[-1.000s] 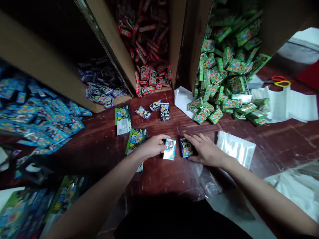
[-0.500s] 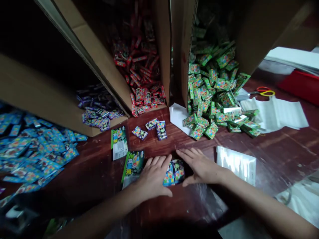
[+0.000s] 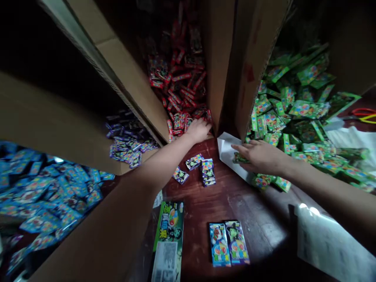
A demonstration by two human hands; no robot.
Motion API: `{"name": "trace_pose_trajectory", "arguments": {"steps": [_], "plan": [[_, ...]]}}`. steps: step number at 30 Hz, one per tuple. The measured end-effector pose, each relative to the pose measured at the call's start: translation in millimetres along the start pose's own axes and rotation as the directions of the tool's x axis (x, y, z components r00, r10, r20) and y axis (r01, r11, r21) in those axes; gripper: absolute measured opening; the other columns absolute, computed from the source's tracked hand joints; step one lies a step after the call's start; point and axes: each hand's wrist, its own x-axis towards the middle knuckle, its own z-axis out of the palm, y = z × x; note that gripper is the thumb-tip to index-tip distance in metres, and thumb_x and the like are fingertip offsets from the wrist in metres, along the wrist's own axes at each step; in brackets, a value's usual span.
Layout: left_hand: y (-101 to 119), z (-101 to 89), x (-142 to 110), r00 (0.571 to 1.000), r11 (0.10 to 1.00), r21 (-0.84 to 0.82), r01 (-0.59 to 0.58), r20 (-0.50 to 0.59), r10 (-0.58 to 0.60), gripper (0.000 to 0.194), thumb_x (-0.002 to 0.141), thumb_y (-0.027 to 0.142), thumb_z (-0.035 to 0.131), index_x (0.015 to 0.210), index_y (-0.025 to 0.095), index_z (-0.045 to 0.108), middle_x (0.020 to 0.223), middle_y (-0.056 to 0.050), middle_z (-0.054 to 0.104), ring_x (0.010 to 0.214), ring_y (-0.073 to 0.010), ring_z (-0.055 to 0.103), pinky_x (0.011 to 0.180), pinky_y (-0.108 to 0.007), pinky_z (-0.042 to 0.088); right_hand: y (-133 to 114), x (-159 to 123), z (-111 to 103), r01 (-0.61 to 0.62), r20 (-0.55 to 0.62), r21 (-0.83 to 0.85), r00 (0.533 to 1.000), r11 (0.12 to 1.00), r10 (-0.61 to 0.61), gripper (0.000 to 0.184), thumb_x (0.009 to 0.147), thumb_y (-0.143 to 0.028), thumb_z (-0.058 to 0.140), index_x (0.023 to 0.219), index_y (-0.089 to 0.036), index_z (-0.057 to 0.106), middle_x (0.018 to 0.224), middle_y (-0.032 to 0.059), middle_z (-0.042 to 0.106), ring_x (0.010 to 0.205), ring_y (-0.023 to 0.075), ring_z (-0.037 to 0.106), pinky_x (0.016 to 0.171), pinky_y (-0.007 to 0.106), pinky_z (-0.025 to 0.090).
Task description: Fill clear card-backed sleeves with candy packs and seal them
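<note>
My left hand (image 3: 199,130) reaches to the front of the red packet pile (image 3: 188,90), its fingers bent down onto the packets and the tips hidden. At the near left edge of the green packet pile (image 3: 273,121), my right hand (image 3: 260,157) pinches a small green packet (image 3: 239,158) over a white sheet of paper (image 3: 227,150). On the table in front of me lie a blue packet (image 3: 219,244) and a purple-black packet (image 3: 237,242), side by side with printed faces up. Neither hand touches this pair.
Cardboard boxes (image 3: 220,58) stand open behind the piles. Purple packets (image 3: 129,150) and blue packets (image 3: 53,188) lie at left. Several loose purple packets (image 3: 208,170), a green printed card (image 3: 170,231), clear plastic sleeves (image 3: 326,235) and scissors (image 3: 367,115) lie around.
Both hands have left the blue and purple-black packets. The left went forward to the red pile, the right forward and right to the green pile, taking hold of a packet. The view has shifted.
</note>
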Motion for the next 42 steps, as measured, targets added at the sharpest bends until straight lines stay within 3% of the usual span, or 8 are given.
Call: {"name": "trace_pose_trajectory", "arguments": {"steps": [7, 12, 17, 24, 28, 33, 36, 42], "plan": [[21.3, -0.7, 8.5, 0.996, 0.994, -0.101, 0.049, -0.071, -0.057, 0.042, 0.094, 0.012, 0.038, 0.128, 0.005, 0.062, 0.111, -0.024, 0.068, 0.113, -0.0378, 0.06, 0.1, -0.056, 0.038, -41.9, -116.3, 8.8, -0.275, -0.048, 0.75, 0.885, 0.601, 0.464, 0.046, 0.101, -0.044, 0.039, 0.142, -0.025, 0.046, 0.118, 0.0067, 0.067, 0.1, 0.0216, 0.066, 0.089, 0.038, 0.055], [93.1, -30.3, -57.4, 0.964, 0.828, -0.558, 0.062, -0.183, -0.195, 0.054, 0.093, 0.019, 0.05, 0.146, 0.018, 0.045, 0.116, -0.01, 0.068, 0.099, -0.0236, 0.067, 0.09, -0.04, 0.051, -77.7, -189.7, 47.0, -0.321, 0.125, 0.916, 0.797, 0.24, 0.591, 0.039, 0.1, -0.048, 0.044, 0.133, -0.027, 0.046, 0.102, 0.0026, 0.066, 0.089, 0.0186, 0.066, 0.079, 0.034, 0.058], [205.5, -18.4, -158.7, 0.986, 0.317, -0.935, 0.161, 0.165, -0.016, 0.031, 0.092, 0.023, 0.053, 0.121, 0.018, 0.061, 0.104, -0.006, 0.073, 0.085, -0.0164, 0.07, 0.073, -0.026, 0.055, -93.0, -233.1, 56.7, -0.367, 0.141, 0.886, 0.798, 0.286, 0.586, 0.039, 0.097, -0.05, 0.053, 0.127, -0.026, 0.049, 0.104, 0.0046, 0.067, 0.09, 0.0206, 0.066, 0.079, 0.037, 0.059], [251.7, 11.8, -203.0, 0.961, 0.127, -0.954, 0.274, 0.264, -0.086, 0.029, 0.088, 0.017, 0.06, 0.117, 0.015, 0.062, 0.108, -0.011, 0.072, 0.092, -0.0195, 0.072, 0.082, -0.033, 0.059, -85.7, -255.4, 46.1, -0.411, 0.048, 0.797, 0.773, 0.442, 0.632, 0.041, 0.093, -0.051, 0.059, 0.122, -0.023, 0.051, 0.111, 0.0082, 0.067, 0.07, 0.0172, 0.065, 0.062, 0.033, 0.058], [265.4, 13.8, -211.0, 0.971, 0.236, -0.942, 0.24, 0.233, -0.056, 0.028, 0.091, 0.015, 0.056, 0.119, 0.016, 0.061, 0.112, -0.01, 0.072, 0.099, -0.0207, 0.071, 0.09, -0.037, 0.058, -87.4, -245.5, 50.4, -0.447, -0.002, 0.596, 0.83, 0.667, 0.558, 0.041, 0.094, -0.045, 0.057, 0.127, -0.02, 0.055, 0.108, 0.0097, 0.07, 0.068, 0.0184, 0.066, 0.065, 0.035, 0.057], [261.0, -10.9, -231.5, 1.0, 0.699, -0.715, 0.012, 0.005, -0.012, 0.041, 0.093, 0.018, 0.059, 0.133, 0.015, 0.056, 0.151, -0.017, 0.048, 0.141, -0.028, 0.045, 0.117, -0.046, 0.04, -86.7, -239.0, 44.5, -0.352, -0.12, 0.155, 0.921, 0.923, 0.371, 0.051, 0.097, -0.049, 0.054, 0.134, -0.015, 0.057, 0.128, 0.0195, 0.063, 0.111, 0.0346, 0.063, 0.092, 0.05, 0.053], [214.4, -37.1, -258.8, 0.975, 0.872, -0.44, -0.215, -0.052, 0.214, 0.059, 0.09, 0.029, 0.066, 0.145, 0.017, 0.047, 0.166, -0.016, 0.023, 0.154, -0.0312, 0.018, 0.125, -0.053, 0.022, -75.0, -243.3, 39.7, -0.207, -0.178, -0.043, 0.964, 0.977, 0.196, 0.083, 0.088, -0.068, 0.055, 0.149, -0.013, 0.044, 0.153, 0.0234, 0.043, 0.137, 0.0436, 0.042, 0.107, 0.061, 0.039], [99.2, -41.0, -314.0, 0.848, 0.905, -0.133, -0.404, 0.316, 0.425, 0.104, 0.066, 0.004, 0.071, 0.157, 0.033, 0.028, 0.168, -0.006, 0.019, 0.155, -0.0337, 0.016, 0.124, -0.061, 0.006, -76.2, -220.9, 65.5, 0.22, -0.062, -0.019, 0.973, 0.975, -0.221, 0.126, 0.074, -0.093, 0.04, 0.16, -0.006, 0.011, 0.164, 0.0259, 0.018, 0.153, 0.0406, 0.013, 0.121, 0.064, 0.008]]}}
